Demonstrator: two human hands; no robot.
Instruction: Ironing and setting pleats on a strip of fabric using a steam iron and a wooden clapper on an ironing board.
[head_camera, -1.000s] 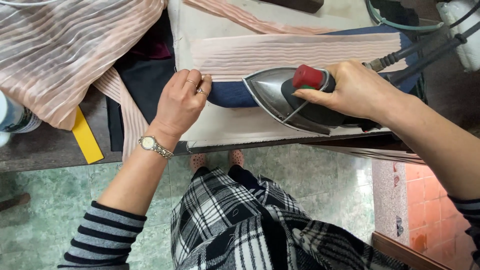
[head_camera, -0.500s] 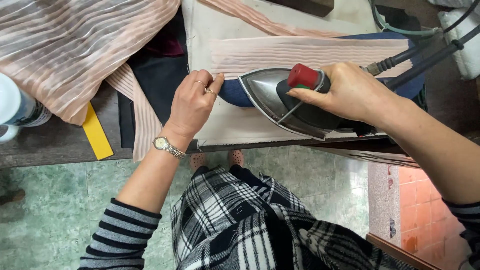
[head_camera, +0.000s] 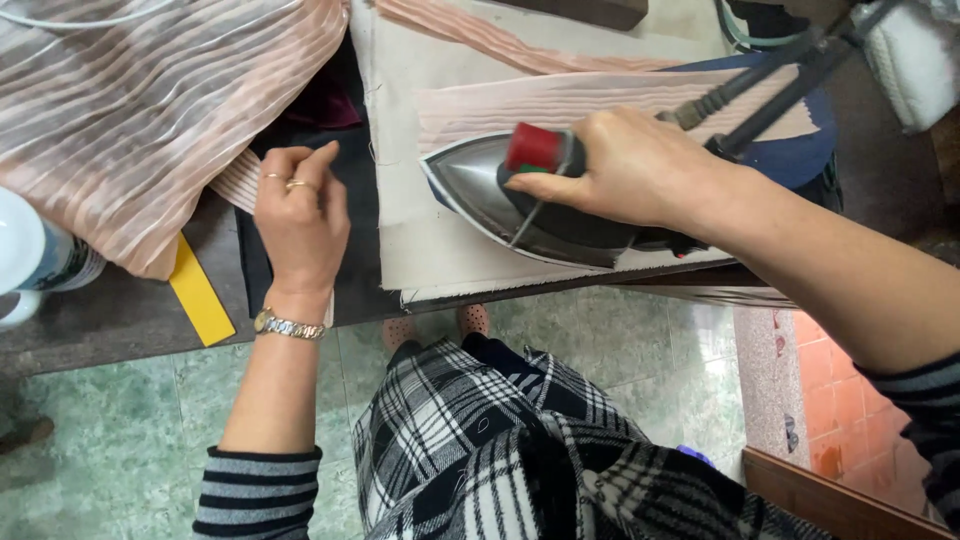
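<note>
My right hand (head_camera: 625, 165) grips the handle of a steel iron (head_camera: 480, 185) with a red knob, its pointed tip facing left over a cream pressing cloth (head_camera: 400, 230). A strip of pink pleated fabric (head_camera: 560, 100) lies on the cloth just behind the iron. My left hand (head_camera: 298, 215), with rings and a wrist watch, rests on dark fabric (head_camera: 355, 195) left of the cloth, fingers curled near the edge of a large pink pleated piece (head_camera: 150, 110).
A yellow strip (head_camera: 200, 295) lies at the table's front edge. A white bottle (head_camera: 35, 255) stands at the far left. The iron's cable and hose (head_camera: 770, 75) run to the upper right. Below are a green tiled floor (head_camera: 100, 440) and my checked skirt.
My left hand has slid left off the cream cloth onto the dark fabric. The iron has moved left, and the blue fabric that lay under its tip is no longer seen there.
</note>
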